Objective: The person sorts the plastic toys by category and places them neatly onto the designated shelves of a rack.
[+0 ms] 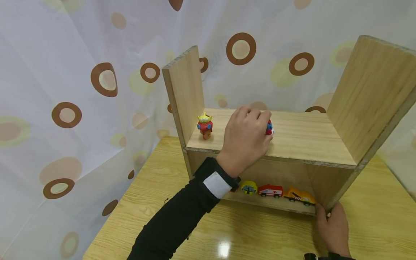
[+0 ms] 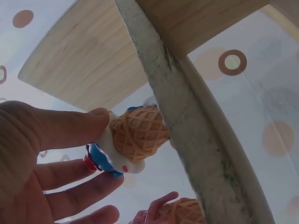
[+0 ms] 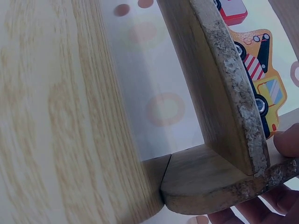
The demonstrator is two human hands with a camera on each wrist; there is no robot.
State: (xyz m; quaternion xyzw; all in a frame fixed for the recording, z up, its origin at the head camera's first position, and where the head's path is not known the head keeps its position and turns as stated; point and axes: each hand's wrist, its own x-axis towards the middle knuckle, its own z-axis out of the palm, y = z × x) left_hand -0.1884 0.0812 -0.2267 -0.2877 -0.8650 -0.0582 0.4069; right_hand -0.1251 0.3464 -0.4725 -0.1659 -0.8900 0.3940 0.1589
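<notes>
My left hand point(image 1: 245, 139) is over the upper board of the wooden shelf point(image 1: 302, 133). Its thumb and fingers pinch a toy figure with a waffle-cone base point(image 2: 140, 133) and white, blue and red parts above it. That figure is at the board's edge in the left wrist view; from the head, my hand mostly covers it. A second toy figure point(image 1: 205, 125), yellow-headed and red-bodied on a cone, stands at the board's left end. With the thumb on one side and fingers on the other, my right hand point(image 1: 333, 227) grips the shelf's lower right corner.
On the lower level stand a yellow toy with a tree picture point(image 1: 249, 187), a red and white toy ambulance point(image 1: 271, 190) and an orange toy truck point(image 1: 299, 196). Tall side panels point(image 1: 373, 94) rise at both ends. The shelf stands on a wooden table point(image 1: 260, 234) before a patterned curtain point(image 1: 195, 29).
</notes>
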